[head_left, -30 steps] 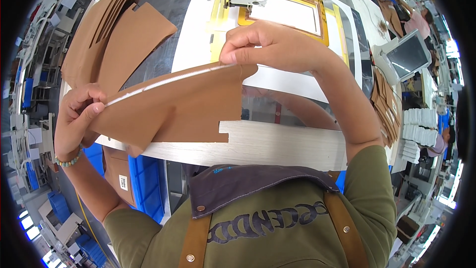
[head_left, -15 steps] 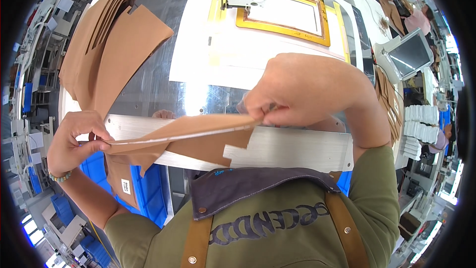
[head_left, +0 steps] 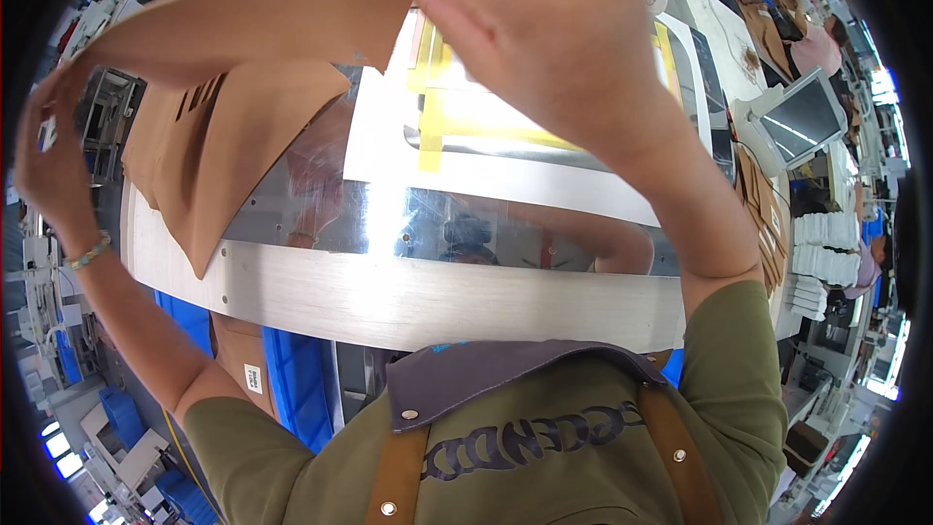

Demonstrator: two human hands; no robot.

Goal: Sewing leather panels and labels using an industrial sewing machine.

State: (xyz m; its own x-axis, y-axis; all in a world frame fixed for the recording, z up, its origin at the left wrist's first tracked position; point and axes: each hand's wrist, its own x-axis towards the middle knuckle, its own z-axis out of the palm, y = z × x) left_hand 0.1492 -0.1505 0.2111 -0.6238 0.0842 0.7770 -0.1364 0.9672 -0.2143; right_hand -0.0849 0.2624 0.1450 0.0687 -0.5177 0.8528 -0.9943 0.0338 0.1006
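A brown cut fabric piece [head_left: 262, 24] is stretched between my two raised hands, blurred a little by motion. At the far left my left hand [head_left: 60, 160] grips one end of it, fingers bent round the cloth. My right hand [head_left: 544, 34], closed, pinches the other end high up near the middle; its fingertips are partly hidden behind the hand. Below the held piece lies a fanned stack of brown fabric pieces [head_left: 243, 126], on the left of the table. My right hand and forearm cover most of the white machine head [head_left: 657, 0].
A shiny metal plate [head_left: 408, 224] lies behind the pale table edge [head_left: 466, 301]. On it is a white sheet [head_left: 505, 170] with yellow tape. A monitor [head_left: 802, 122] stands at right, near white stacks [head_left: 821, 243]. A blue bin [head_left: 296, 379] sits below the table, lower left.
Both hands have lifted the fabric piece up and away from the table's front edge. My left hand went up and left; my right hand went up, over the machine head.
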